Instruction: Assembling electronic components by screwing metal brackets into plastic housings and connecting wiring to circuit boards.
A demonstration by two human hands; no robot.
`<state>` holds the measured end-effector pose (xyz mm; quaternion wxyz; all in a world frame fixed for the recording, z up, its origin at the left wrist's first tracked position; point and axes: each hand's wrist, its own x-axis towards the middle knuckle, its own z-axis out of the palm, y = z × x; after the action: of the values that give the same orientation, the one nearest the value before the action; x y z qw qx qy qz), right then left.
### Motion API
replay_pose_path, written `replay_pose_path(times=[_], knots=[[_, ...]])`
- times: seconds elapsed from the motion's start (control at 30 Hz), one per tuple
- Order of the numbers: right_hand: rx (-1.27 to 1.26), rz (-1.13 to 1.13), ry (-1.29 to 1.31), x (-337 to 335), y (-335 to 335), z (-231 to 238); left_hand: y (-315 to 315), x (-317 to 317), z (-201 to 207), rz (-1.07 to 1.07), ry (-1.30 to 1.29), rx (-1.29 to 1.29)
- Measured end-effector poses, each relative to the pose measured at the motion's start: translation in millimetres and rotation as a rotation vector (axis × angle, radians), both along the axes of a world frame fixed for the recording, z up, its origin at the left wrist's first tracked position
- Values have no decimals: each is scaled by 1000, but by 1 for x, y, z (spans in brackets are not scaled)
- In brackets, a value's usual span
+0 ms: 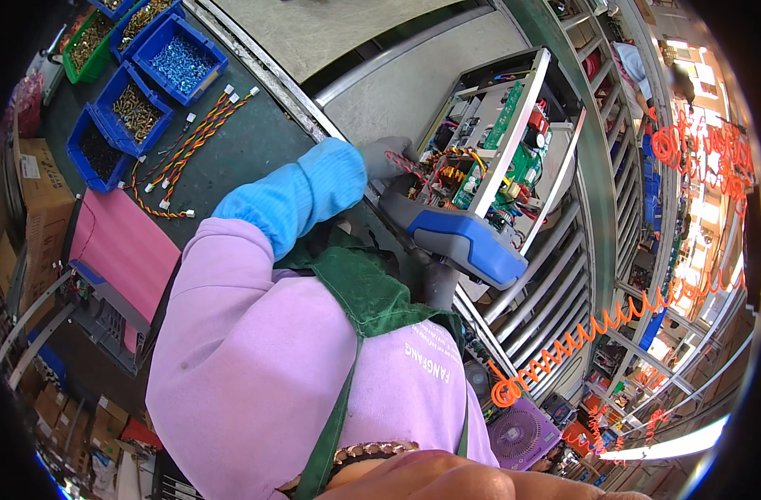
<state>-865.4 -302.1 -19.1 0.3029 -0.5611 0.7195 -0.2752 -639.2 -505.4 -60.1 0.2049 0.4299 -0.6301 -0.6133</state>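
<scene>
An electronic device (pixel 489 158) with its inside exposed stands at an angle on the conveyor, its blue and grey front casing (pixel 472 246) toward me. Green circuit boards, coils and many wires show within its metal frame. My left hand (pixel 387 158), in a grey glove below a blue sleeve cover, is closed at the device's left edge on thin red twisted wires (pixel 409 167); its fingertips are partly hidden. At the near lower side of the front casing is my right hand (pixel 439 283), also grey-gloved. Its fingers are hidden, so I cannot tell their grip.
Left on the dark green bench lie twisted red, yellow and black cables (pixel 201 142) with white connectors. Blue bins (pixel 180 62) and a green bin (pixel 84 54) hold screws. A pink panel (pixel 118 250) lies nearer me. Metal rollers (pixel 547 283) and an orange coiled hose (pixel 572 337) are right.
</scene>
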Motion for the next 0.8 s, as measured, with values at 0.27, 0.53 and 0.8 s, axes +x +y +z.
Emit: replay_pose_path(times=[0.27,0.53,0.8], knots=[[106,37,67,-4,-3,-10,0,-19,8,0,-202,34],[256,37,136,-16,18,-13,8,-39,9,-27,-166,57],[-6,-433,-338,63,3,31,4,-47,-15,70,-173,187]])
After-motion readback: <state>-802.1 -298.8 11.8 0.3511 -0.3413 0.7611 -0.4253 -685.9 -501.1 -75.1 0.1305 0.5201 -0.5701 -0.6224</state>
